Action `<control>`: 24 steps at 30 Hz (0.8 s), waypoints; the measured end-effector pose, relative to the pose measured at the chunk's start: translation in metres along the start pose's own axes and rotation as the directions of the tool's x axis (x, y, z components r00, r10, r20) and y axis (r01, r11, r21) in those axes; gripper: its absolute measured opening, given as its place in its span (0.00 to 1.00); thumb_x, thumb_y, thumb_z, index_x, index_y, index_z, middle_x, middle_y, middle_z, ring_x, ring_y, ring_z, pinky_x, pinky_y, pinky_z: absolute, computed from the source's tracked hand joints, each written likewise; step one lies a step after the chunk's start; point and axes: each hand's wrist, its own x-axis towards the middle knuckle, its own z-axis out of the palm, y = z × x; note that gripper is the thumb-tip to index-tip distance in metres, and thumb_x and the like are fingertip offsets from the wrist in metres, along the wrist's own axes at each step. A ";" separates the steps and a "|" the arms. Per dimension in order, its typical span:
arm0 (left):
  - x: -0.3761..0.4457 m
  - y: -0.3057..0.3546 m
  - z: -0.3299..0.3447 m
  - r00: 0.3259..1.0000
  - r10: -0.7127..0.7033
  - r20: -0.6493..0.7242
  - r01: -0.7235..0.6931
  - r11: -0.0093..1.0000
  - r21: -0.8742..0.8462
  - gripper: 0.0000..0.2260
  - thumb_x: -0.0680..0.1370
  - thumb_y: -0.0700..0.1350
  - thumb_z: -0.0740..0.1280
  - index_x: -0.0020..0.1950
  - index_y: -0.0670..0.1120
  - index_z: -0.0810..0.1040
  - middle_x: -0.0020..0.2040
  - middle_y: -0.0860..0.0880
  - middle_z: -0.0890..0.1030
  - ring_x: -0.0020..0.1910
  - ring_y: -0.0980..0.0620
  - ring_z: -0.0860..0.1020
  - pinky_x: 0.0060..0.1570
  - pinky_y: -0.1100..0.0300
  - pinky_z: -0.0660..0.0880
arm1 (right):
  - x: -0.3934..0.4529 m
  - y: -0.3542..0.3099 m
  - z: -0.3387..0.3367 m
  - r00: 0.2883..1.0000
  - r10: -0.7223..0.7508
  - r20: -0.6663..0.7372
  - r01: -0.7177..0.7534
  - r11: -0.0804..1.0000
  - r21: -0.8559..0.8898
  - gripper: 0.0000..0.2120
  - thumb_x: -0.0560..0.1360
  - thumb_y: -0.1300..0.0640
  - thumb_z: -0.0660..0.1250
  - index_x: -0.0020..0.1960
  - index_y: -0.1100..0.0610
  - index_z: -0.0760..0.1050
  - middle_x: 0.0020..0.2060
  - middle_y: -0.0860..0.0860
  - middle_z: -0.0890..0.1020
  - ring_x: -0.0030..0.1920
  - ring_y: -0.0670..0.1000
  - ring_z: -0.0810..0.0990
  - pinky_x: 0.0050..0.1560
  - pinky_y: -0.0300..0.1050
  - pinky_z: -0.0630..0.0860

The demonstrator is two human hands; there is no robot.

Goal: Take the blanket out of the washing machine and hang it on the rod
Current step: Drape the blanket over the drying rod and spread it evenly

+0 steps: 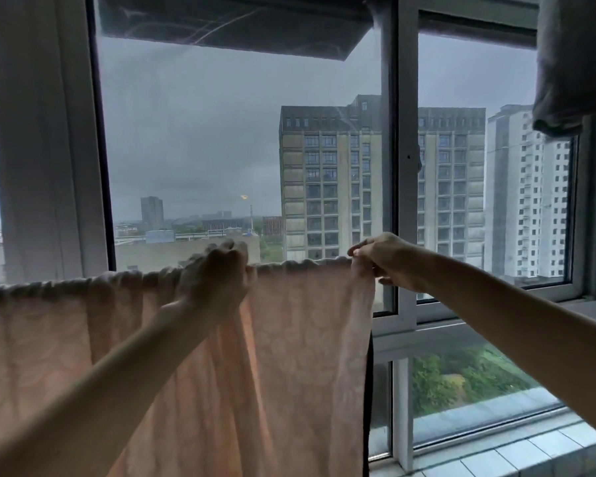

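Observation:
A pale pink blanket (300, 339) hangs in front of the window, draped over a horizontal line that runs from the left edge to the middle. The rod itself is hidden under the bunched top fold. My left hand (217, 277) grips that top fold near the middle. My right hand (382, 259) pinches the blanket's upper right corner and holds it level with the fold. The cloth falls in long pleats below both forearms.
A large window with white frames (399, 201) stands right behind the blanket, with tall buildings outside. A grey cloth (572, 63) hangs at the top right. A tiled sill (516, 456) runs along the lower right.

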 end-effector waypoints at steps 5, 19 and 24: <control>0.003 0.032 0.009 0.953 0.293 0.074 -0.278 0.946 -0.164 0.13 0.79 0.41 0.60 0.61 0.48 0.77 0.56 0.49 0.81 0.53 0.48 0.80 0.52 0.50 0.78 | -0.001 -0.002 0.004 0.996 0.076 -0.039 -0.073 0.994 0.077 0.11 0.81 0.60 0.55 0.52 0.60 0.77 0.43 0.54 0.77 0.41 0.50 0.74 0.36 0.45 0.66; 0.004 0.005 0.014 0.994 0.107 -0.016 -0.107 0.994 0.002 0.09 0.81 0.44 0.59 0.43 0.45 0.73 0.40 0.44 0.81 0.41 0.41 0.81 0.38 0.55 0.71 | -0.001 0.019 -0.013 0.998 0.065 -0.008 -0.065 0.995 0.073 0.10 0.80 0.63 0.56 0.54 0.57 0.76 0.38 0.51 0.80 0.40 0.49 0.76 0.45 0.47 0.66; -0.002 0.026 0.022 0.993 0.070 -0.094 -0.064 0.995 0.070 0.05 0.76 0.38 0.63 0.50 0.44 0.76 0.47 0.46 0.81 0.48 0.44 0.79 0.43 0.51 0.74 | 0.007 0.040 -0.018 0.990 -0.126 -0.061 0.116 0.982 -0.149 0.08 0.78 0.68 0.58 0.50 0.58 0.73 0.42 0.54 0.82 0.38 0.48 0.76 0.34 0.39 0.70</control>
